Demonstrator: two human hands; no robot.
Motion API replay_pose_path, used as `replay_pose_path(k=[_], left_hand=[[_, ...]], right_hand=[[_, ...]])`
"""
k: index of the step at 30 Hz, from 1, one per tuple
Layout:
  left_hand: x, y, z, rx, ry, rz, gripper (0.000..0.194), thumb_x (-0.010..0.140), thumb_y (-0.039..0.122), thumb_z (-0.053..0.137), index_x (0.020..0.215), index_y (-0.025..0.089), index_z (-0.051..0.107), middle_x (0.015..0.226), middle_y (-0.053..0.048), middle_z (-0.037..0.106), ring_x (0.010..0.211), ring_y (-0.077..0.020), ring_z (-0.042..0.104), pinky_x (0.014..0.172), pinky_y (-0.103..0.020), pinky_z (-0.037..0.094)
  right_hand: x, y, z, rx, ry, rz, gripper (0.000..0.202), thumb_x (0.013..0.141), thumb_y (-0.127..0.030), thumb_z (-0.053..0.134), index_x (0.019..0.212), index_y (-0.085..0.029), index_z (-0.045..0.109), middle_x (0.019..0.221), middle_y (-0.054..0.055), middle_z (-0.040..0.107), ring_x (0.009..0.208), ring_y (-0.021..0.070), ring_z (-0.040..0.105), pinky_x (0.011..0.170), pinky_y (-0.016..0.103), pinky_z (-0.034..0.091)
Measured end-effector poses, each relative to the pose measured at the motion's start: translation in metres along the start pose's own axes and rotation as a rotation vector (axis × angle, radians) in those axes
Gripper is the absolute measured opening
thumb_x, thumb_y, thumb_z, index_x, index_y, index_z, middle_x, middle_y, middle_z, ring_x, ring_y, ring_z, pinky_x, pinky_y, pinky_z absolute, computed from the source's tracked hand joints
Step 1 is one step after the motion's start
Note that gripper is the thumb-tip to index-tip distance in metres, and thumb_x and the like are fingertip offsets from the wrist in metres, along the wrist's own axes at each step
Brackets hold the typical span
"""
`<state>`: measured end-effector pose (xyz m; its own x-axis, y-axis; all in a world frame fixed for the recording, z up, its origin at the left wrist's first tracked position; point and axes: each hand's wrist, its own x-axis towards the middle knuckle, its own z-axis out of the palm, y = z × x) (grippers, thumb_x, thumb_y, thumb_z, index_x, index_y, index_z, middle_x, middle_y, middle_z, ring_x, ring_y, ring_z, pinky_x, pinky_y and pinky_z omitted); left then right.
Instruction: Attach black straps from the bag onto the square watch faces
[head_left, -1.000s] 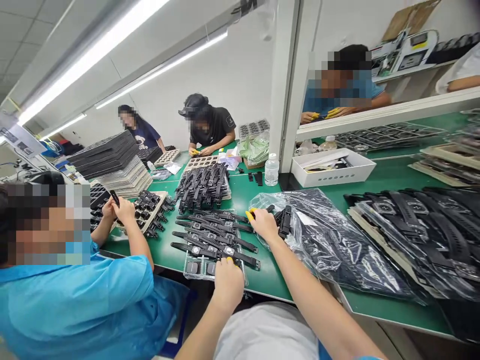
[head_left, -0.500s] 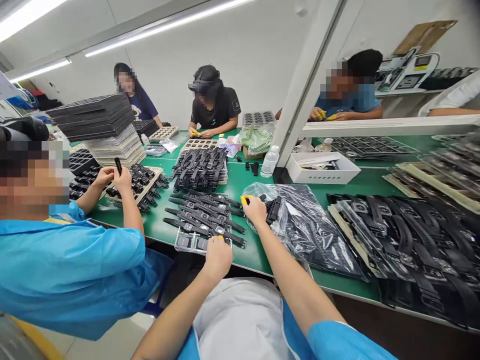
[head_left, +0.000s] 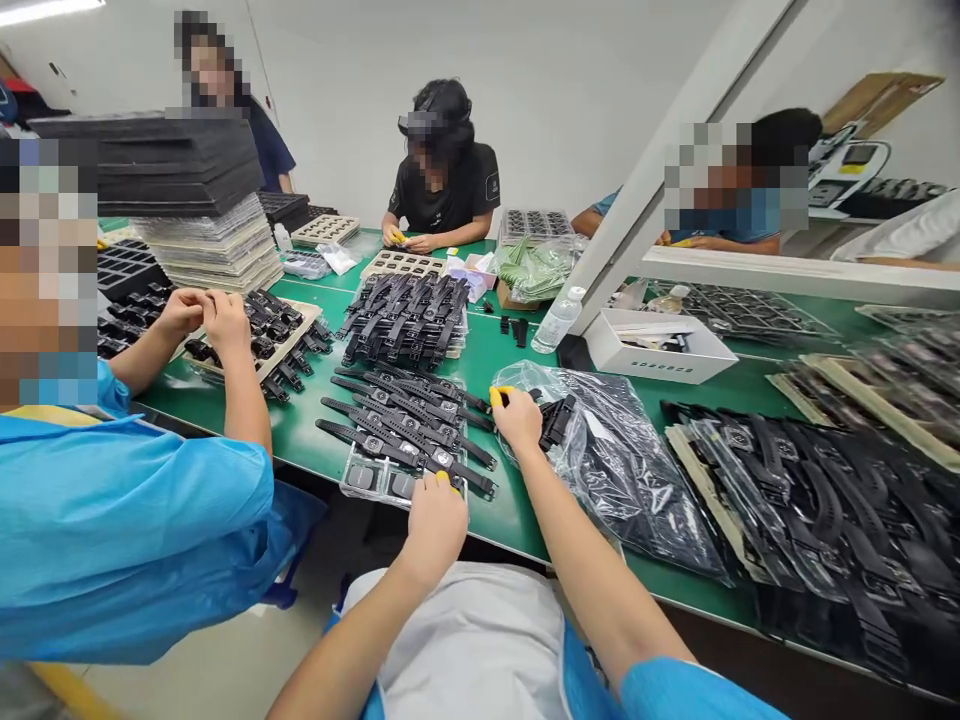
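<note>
My left hand (head_left: 437,527), a yellow cover on a fingertip, is closed at the front right corner of a clear tray (head_left: 352,492). Black smartwatches (head_left: 409,425) lie in slanting rows over this tray, straps spread out; dark square watch faces show in its front pockets. What the left fingers pinch is hidden behind the hand. Farther right, my right hand (head_left: 517,420) has its fingers curled together, yellow showing at the tip, beside a clear plastic bag (head_left: 577,465). Black strap pieces (head_left: 556,420) lie at the bag's mouth, just right of that hand. Whatever its fingers hold cannot be made out.
Stacked watch trays (head_left: 405,320) stand behind, with a clear bottle (head_left: 559,320) and white box (head_left: 660,350) to the right. More watches (head_left: 810,490) cover the right side. A co-worker in blue (head_left: 135,520) handles parts at left; another person (head_left: 446,190) sits opposite.
The view has shifted and tilted slightly. Both my hands stay in nearly the same places beside the tray and bag. The left co-worker's upright strap no longer shows.
</note>
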<state>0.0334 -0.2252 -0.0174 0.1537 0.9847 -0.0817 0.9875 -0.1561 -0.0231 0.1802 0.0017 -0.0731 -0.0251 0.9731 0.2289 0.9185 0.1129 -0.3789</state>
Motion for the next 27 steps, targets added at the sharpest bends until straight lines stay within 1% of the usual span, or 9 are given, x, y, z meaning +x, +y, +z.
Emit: replay_pose_path(k=[4,8,10,13,15,18,21,24,27], left_hand=[[-0.001,-0.004,-0.002,-0.07,0.007,0.022,0.019,0.099,0.013,0.056,0.1,0.009,0.075,0.102,-0.018,0.067,0.098,-0.0279,0.06,0.078,-0.038,0.04],[-0.003,-0.005,-0.012,-0.118,-0.049,0.042,0.022,0.102,0.016,0.053,0.104,0.007,0.074,0.106,-0.019,0.066,0.101,-0.0289,0.06,0.08,-0.039,0.04],[-0.003,-0.006,-0.016,-0.139,-0.079,0.046,0.024,0.102,0.015,0.052,0.107,0.007,0.074,0.108,-0.02,0.066,0.103,-0.03,0.06,0.081,-0.04,0.04],[-0.004,-0.006,-0.019,-0.153,-0.118,0.022,0.024,0.101,0.013,0.051,0.107,0.008,0.073,0.109,-0.019,0.065,0.103,-0.0297,0.059,0.082,-0.04,0.041],[-0.004,-0.007,-0.019,-0.155,-0.131,0.015,0.023,0.101,0.015,0.052,0.107,0.009,0.073,0.109,-0.018,0.065,0.103,-0.0292,0.059,0.083,-0.04,0.042],[-0.004,-0.01,-0.02,-0.15,-0.14,0.003,0.023,0.102,0.024,0.054,0.108,0.011,0.073,0.11,-0.017,0.065,0.103,-0.0285,0.059,0.083,-0.04,0.043],[-0.003,-0.013,-0.021,-0.14,-0.152,-0.002,0.027,0.104,0.032,0.055,0.105,0.012,0.073,0.106,-0.015,0.065,0.102,-0.028,0.059,0.082,-0.039,0.043],[-0.004,-0.015,-0.023,-0.123,-0.16,0.026,0.026,0.104,0.031,0.055,0.101,0.014,0.073,0.103,-0.014,0.066,0.099,-0.0272,0.06,0.08,-0.039,0.043],[-0.004,-0.016,-0.025,-0.09,-0.148,0.064,0.023,0.104,0.027,0.054,0.1,0.014,0.072,0.102,-0.012,0.067,0.097,-0.0268,0.06,0.08,-0.04,0.044]], right_hand=[[-0.001,0.005,0.002,0.015,-0.001,0.036,0.042,0.101,-0.036,0.046,0.122,-0.014,0.075,0.112,0.018,0.073,0.1,0.0282,0.062,0.083,0.035,0.042],[-0.001,0.014,0.005,0.039,-0.036,0.063,0.047,0.1,-0.04,0.045,0.126,-0.013,0.074,0.113,0.02,0.073,0.1,0.0301,0.062,0.085,0.037,0.044],[-0.001,0.018,0.007,0.089,-0.012,0.086,0.048,0.099,-0.043,0.046,0.124,-0.013,0.075,0.113,0.02,0.073,0.1,0.0312,0.062,0.085,0.039,0.045],[-0.001,0.022,0.009,0.14,-0.003,0.112,0.049,0.097,-0.046,0.048,0.123,-0.014,0.076,0.115,0.02,0.074,0.1,0.0321,0.063,0.086,0.041,0.046],[-0.001,0.022,0.008,0.159,-0.017,0.114,0.048,0.096,-0.046,0.05,0.12,-0.015,0.077,0.113,0.019,0.074,0.098,0.0323,0.063,0.086,0.042,0.047],[-0.003,0.023,0.006,0.182,-0.033,0.092,0.046,0.094,-0.046,0.051,0.116,-0.017,0.078,0.109,0.018,0.074,0.096,0.0323,0.063,0.084,0.042,0.047],[-0.004,0.026,0.007,0.178,-0.044,0.055,0.044,0.093,-0.044,0.052,0.117,-0.017,0.078,0.108,0.018,0.073,0.096,0.0331,0.062,0.082,0.043,0.047],[-0.005,0.027,0.009,0.159,-0.041,-0.011,0.042,0.093,-0.041,0.052,0.114,-0.016,0.077,0.106,0.019,0.073,0.099,0.0339,0.061,0.081,0.043,0.047],[-0.006,0.025,0.009,0.142,0.0,-0.086,0.04,0.096,-0.041,0.049,0.11,-0.016,0.077,0.106,0.017,0.073,0.102,0.0337,0.06,0.081,0.042,0.046]])
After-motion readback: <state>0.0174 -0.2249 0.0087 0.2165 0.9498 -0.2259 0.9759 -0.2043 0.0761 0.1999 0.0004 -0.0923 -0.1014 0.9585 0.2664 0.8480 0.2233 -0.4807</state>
